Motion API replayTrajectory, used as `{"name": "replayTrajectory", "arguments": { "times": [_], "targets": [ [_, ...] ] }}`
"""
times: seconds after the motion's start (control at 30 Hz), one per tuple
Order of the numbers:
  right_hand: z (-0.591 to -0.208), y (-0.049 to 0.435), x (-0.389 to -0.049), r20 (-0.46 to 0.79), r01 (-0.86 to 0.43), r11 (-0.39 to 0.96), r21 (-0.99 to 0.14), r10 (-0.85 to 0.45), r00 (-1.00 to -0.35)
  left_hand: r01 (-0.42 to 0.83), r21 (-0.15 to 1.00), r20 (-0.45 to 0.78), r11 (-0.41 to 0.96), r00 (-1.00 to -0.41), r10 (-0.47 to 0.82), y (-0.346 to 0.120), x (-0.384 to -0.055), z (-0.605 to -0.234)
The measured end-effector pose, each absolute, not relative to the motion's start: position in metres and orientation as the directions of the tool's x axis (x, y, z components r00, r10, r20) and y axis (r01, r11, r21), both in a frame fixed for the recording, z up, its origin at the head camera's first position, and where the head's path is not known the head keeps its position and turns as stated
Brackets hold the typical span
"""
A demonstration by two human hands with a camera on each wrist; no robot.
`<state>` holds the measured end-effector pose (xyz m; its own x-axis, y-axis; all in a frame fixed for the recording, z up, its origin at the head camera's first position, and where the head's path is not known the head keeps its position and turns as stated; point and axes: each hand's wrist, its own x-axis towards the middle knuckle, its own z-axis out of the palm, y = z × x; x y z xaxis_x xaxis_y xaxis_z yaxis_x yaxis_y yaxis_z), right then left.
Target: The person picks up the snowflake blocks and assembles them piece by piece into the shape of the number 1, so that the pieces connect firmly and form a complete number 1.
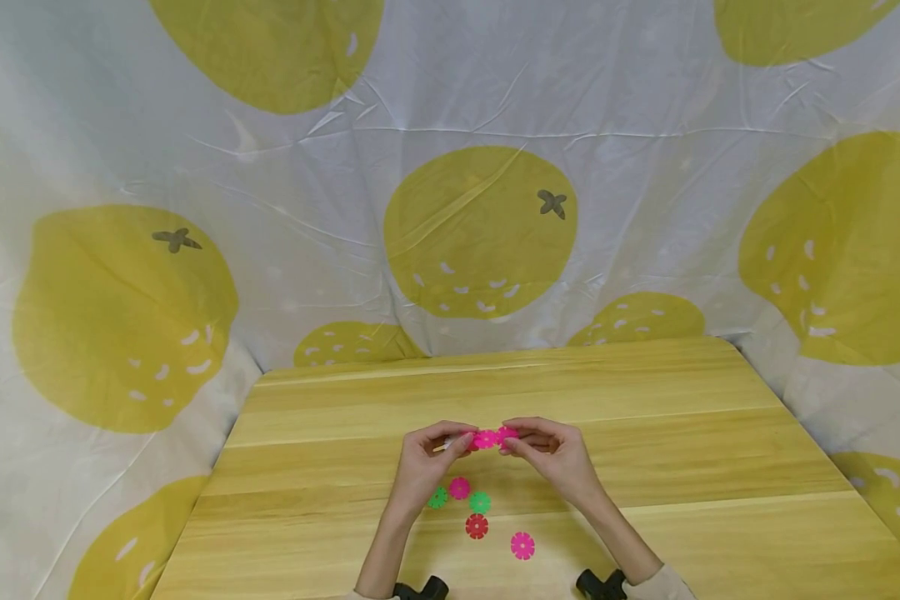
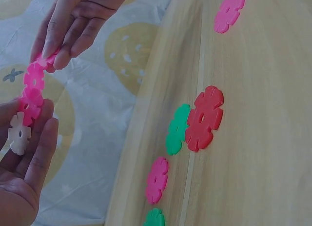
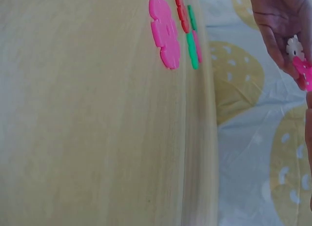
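Observation:
Above the table, both hands hold a short chain of notched plastic snowflake discs (image 1: 486,439), pink with a white disc at one end. My left hand (image 1: 426,458) grips the end with the white disc (image 2: 19,133), thumb and fingers around it. My right hand (image 1: 558,457) pinches the pink disc at the other end between thumb and fingers. In the left wrist view the pink discs (image 2: 33,77) are slotted together in a row. The right wrist view shows only a little of the chain at its right edge.
On the wooden table (image 1: 645,433) below the hands lie loose discs: a red disc (image 1: 477,526), two green discs, one of them a green disc (image 1: 480,502) near the red, a pink disc (image 1: 460,488), and another pink disc (image 1: 522,546) nearer the front. A lemon-patterned cloth (image 1: 487,108) hangs behind.

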<state>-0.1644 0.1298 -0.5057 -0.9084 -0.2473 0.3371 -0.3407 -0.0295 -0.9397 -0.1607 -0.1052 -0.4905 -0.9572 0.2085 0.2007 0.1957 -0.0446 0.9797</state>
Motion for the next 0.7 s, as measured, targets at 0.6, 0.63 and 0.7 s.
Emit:
{"name": "replayTrajectory", "arguments": {
  "times": [0.6,0.63,0.7],
  "targets": [
    [-0.5055,0.1273,-0.1638,0.338,-0.345,-0.022,-0.938,-0.268,-0.902,0.172,0.985,0.166,0.001,-0.954,0.250,-0.1002,-0.1585,-0.4912],
    [-0.5057,0.1273,-0.1638,0.334,-0.340,-0.028,-0.940,-0.272,-0.903,0.173,0.985,0.167,0.002,-0.955,0.247,-0.1000,-0.1586,-0.4916],
    [-0.5062,0.1275,-0.1638,0.330,-0.332,-0.041,-0.942,-0.282,-0.901,0.171,0.985,0.166,0.000,-0.956,0.242,-0.0999,-0.1589,-0.4923]
  ]
}}
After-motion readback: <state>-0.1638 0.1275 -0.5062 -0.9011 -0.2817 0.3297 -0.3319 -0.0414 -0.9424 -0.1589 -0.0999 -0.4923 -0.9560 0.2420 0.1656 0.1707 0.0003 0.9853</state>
